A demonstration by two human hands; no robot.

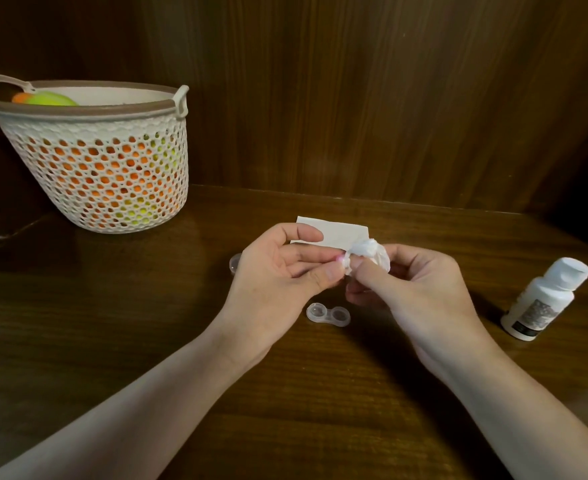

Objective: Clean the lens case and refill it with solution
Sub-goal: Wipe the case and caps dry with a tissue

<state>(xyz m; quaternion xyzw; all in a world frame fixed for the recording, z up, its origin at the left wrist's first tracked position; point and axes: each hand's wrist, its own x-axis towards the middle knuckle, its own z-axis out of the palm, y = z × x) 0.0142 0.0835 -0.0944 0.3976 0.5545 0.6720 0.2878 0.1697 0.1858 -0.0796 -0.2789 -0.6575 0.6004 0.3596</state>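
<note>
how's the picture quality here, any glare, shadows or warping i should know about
Head view: dim, warm light, dark wooden wall and corners; a soft sheen on the table but no hard glare; the right hand throws a shadow toward the bottle; wide-angle warping leans the basket and bottle outward; the clear lens case is faint and slightly soft.

The scene is dim and warm, lit from above and in front. The hands throw soft shadows toward the viewer on the table (285, 393), which shows faint glare. The corners fall dark. Wide-angle bending curves the wall panels (424, 98). Detail is slightly soft throughout.
</note>
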